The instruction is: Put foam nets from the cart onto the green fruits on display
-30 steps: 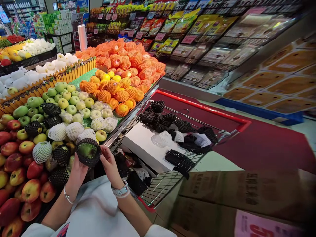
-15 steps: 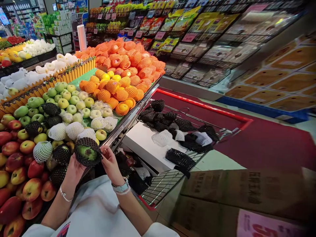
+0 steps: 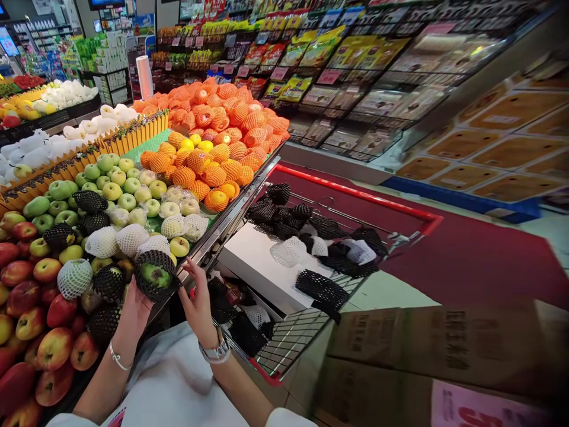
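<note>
Head view: beside the red apples [image 3: 56,348], the left hand [image 3: 136,307] cups a green fruit [image 3: 155,275], seemingly mostly sleeved in a black foam net [image 3: 155,294], one end bare; the right hand [image 3: 195,301] is at the net's edge, pinching or not I can't tell.

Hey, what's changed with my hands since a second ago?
The right hand has loosened its pinch at the edge of the black net, its thumb and finger now spread apart. The left hand still holds the netted green fruit. The cart looks unchanged.
</note>
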`<state>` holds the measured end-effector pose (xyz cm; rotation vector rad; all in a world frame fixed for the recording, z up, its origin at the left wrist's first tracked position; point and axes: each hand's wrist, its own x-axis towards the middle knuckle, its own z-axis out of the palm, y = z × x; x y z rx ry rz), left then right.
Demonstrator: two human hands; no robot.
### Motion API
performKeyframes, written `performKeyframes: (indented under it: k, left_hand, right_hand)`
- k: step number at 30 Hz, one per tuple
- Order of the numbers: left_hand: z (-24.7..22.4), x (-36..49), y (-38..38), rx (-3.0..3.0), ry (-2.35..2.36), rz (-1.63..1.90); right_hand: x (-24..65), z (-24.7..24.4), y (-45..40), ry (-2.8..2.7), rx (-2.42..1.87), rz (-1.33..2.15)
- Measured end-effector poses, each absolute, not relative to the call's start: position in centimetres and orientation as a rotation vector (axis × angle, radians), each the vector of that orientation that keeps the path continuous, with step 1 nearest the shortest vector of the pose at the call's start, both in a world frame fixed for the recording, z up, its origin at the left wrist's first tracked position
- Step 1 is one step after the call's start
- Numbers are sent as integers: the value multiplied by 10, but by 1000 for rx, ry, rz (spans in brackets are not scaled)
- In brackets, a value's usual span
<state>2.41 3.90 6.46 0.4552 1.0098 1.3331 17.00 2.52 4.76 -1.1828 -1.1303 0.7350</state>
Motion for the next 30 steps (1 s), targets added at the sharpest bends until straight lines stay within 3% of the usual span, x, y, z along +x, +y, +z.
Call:
performKeyframes:
  k: [2, 5, 10, 14, 17, 25, 30]
  left_hand:
    - [68, 27, 38, 428, 968, 1315]
    - [65, 29, 36, 427, 1011, 1330]
    - [56, 29, 37, 595, 1181, 1306]
    - [67, 28, 43, 832, 1017, 1136]
    - [72, 23, 46, 887, 967, 1226]
    - [43, -9, 51, 831, 1201, 1384]
    - [36, -10, 49, 906, 1193, 1321]
  right_hand:
    - [172, 57, 17, -1260, -1159, 625]
    - [164, 56, 11, -1372, -1035, 794]
    - [134, 13, 22, -992, -1033, 1074]
    - [138, -4, 58, -763, -1027, 1007]
    - [161, 10, 109, -794, -1033, 888]
    - [201, 60, 226, -1952, -1504, 449]
    - [180, 59, 245, -2093, -1584, 428]
